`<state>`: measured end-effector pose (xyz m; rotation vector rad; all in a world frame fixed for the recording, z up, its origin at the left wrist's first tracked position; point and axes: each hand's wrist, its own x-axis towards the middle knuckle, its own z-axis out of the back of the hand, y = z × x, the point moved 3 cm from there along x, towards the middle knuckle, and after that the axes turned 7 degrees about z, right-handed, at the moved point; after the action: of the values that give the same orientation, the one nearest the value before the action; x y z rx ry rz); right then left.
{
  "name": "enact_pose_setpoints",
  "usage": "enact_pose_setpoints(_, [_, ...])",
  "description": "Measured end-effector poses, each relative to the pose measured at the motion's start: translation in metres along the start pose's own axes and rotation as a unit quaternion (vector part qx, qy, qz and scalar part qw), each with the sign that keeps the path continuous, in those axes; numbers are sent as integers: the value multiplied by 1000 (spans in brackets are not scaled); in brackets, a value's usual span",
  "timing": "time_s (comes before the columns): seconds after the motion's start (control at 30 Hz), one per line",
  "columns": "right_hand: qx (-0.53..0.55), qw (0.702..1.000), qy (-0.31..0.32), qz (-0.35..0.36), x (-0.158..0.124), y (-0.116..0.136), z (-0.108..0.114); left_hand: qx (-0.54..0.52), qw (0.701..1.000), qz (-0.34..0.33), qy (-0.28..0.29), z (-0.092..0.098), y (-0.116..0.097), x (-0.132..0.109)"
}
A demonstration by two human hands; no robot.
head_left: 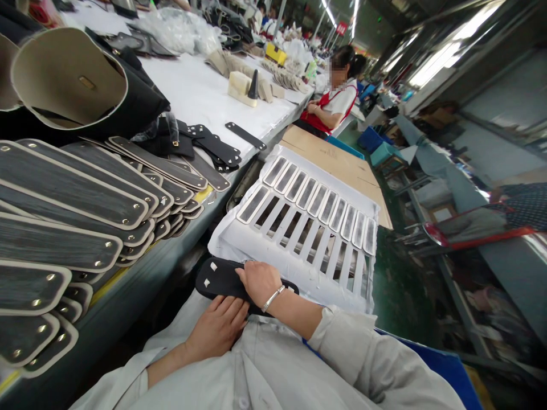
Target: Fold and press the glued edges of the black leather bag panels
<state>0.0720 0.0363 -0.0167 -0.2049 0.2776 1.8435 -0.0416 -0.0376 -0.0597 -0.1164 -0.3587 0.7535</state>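
Steadying the black strap (228, 280) between our pale shirt (265, 361) and the slotted white board (273, 259), we grasp its middle with our right hand (261, 286); our left hand (220, 322) touches its near edge, though whether it grips, we cannot tell. Even pressure, clear of the white tabs (213, 266), should keep it flat.

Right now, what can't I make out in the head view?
In the head view:
Middle of the black piece: covered by the right hand.
Left ends of some grey strips: cut off by the left edge.
Lettering on the red sign: too small, blurred.
Print on the cardboard: too small.
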Motion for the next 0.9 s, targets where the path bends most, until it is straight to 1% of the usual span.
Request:
enact_pose_setpoints(0.07, [1,1000,16,-13,5,-1,-2,-2,1000,0,-8,1,0,0])
enact_pose_setpoints(0.2, [2,999,47,4,12,-7,-1,-2,1000,1,-27,-1,2,1])
enact_pose_setpoints(0.3, [7,998,64,10,13,-11,2,1,1000,4,-24,-2,2,1])
enact_pose_setpoints(0.53, [25,997,61,33,12,-13,3,9,1000,-4,-5,0,3,0])
enact_pose_setpoints(0.6, [43,997,48,42,9,-16,4,9,1000,2,0,-3,5,0])
enact_pose_setpoints(0.7, [78,995,-18,61,-4,-25,9,-24,999,-2,-28,-5,12,0])
enact_pose_setpoints(0.77, [92,992,-54,64,-17,-34,9,-87,995,-22,-52,-3,18,-1])
enact_pose_setpoints(0.83, [102,991,-65,63,-28,-42,5,-159,983,-40,-80,3,26,-4])
enact_pose_setpoints(0.9, [117,989,-68,64,-34,-47,0,-212,972,-41,-97,12,33,-8])
